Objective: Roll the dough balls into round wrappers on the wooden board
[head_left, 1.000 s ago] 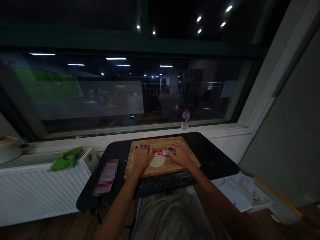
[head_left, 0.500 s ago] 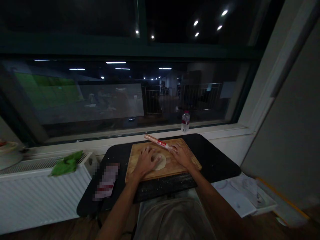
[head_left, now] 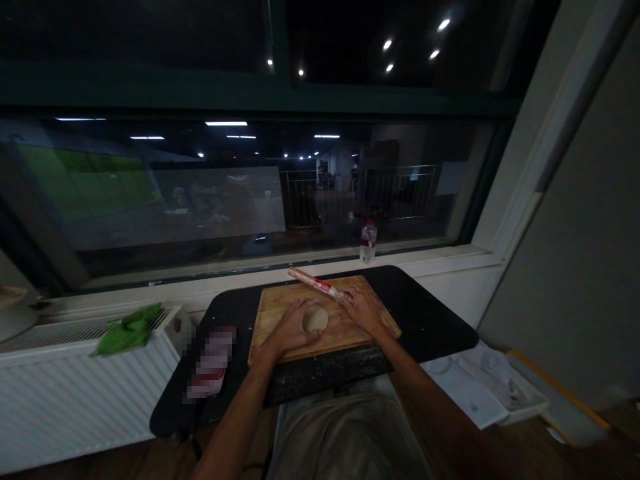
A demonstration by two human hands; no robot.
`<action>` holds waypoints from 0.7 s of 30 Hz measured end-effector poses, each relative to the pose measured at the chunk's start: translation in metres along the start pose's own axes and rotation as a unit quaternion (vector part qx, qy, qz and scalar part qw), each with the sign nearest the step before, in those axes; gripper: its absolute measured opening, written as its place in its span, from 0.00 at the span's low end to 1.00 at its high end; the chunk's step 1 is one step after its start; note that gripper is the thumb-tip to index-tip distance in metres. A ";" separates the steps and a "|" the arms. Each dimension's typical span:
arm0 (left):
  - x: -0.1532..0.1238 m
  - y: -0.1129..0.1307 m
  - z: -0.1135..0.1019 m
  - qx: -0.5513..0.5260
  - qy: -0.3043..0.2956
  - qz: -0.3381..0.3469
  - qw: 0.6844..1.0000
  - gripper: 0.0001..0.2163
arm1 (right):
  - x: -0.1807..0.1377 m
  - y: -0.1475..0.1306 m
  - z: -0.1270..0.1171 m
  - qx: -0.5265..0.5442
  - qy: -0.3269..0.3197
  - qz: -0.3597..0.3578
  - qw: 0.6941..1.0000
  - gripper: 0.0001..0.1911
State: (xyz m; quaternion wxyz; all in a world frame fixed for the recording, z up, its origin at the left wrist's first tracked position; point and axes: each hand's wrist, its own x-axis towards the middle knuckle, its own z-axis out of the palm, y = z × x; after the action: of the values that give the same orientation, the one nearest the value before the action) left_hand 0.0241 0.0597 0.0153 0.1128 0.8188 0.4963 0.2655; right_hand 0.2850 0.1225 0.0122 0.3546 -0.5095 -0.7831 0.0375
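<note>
A wooden cutting board (head_left: 280, 300) lies on a black table (head_left: 425, 313) in front of me. On it sits a small pale disc of dough (head_left: 315, 319). My left hand (head_left: 290, 330) rests on the board with its fingers touching the dough's left edge. My right hand (head_left: 363, 308) grips the near end of a wooden rolling pin (head_left: 314, 283) with a red and white wrap; the pin points away to the far left, lifted off the dough.
A plastic water bottle (head_left: 368, 241) stands on the window sill behind the table. A green cloth (head_left: 125, 329) lies on the white radiator at left. A blurred packet (head_left: 210, 363) sits on the table's left side. Papers (head_left: 480, 387) lie low at right.
Both hands were pressing the rolling pin across the dough. The right hand then swung the pin off toward the back of the board, and the left hand moved onto the dough.
</note>
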 end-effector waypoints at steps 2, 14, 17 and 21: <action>0.001 0.002 0.000 0.013 0.004 -0.009 1.000 0.35 | 0.000 0.001 0.000 -0.001 0.002 -0.003 1.000 0.18; 0.000 -0.001 0.001 -0.004 0.029 -0.024 0.999 0.34 | 0.000 0.001 0.000 0.030 -0.010 -0.010 0.999 0.17; -0.001 0.001 0.001 0.003 0.019 -0.023 1.000 0.38 | 0.000 0.002 0.001 0.037 -0.005 -0.014 0.999 0.17; 0.005 0.007 0.003 0.130 0.043 -0.079 0.987 0.41 | 0.000 0.001 -0.001 0.022 -0.015 -0.007 1.000 0.19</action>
State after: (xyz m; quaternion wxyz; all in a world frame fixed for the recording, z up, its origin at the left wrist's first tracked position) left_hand 0.0328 0.0611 0.0177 0.0043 0.7723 0.5945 0.2238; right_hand 0.2863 0.1227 0.0124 0.3543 -0.4956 -0.7907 0.0596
